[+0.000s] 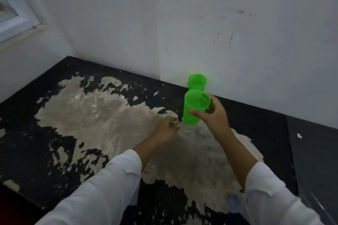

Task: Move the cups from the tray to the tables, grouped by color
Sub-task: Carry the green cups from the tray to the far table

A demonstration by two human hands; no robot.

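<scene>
Right, right hand [212, 115] clamped on upright cup [193, 107], just in front of wall cup [197, 82]; left hand [167, 128] loosely curled, empty.

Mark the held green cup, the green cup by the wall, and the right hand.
held green cup [192, 113]: head view, on its outer side wall.
green cup by the wall [197, 81]: head view, on its front wall.
right hand [214, 115]: head view, on its back.

Right hand [212, 115] fingers wrapped in a grip, left hand [167, 128] loosely curled, empty
</scene>
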